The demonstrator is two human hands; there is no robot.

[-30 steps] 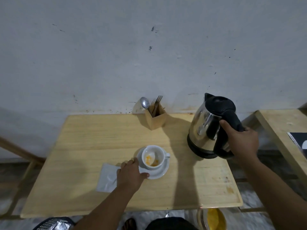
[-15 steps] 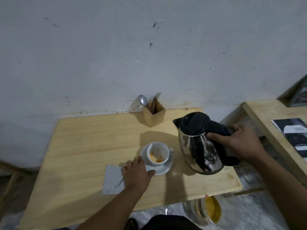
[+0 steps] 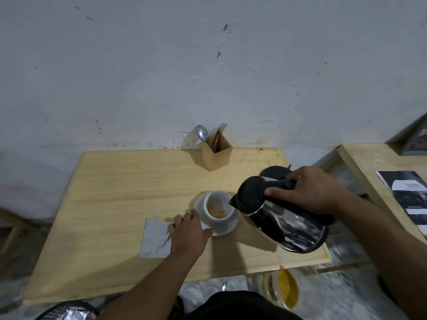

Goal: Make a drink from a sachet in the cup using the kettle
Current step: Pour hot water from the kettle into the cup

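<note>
- Pale wall behind a wooden table, with a cutlery box at its far edge.
- My right hand is clamped round the handle of the kettle, tilted, spout at the rim of the cup.
- Cup holds orange powder and sits on a saucer.
- My left hand, fingers loosely apart, touches the saucer's near edge beside a napkin.
</note>
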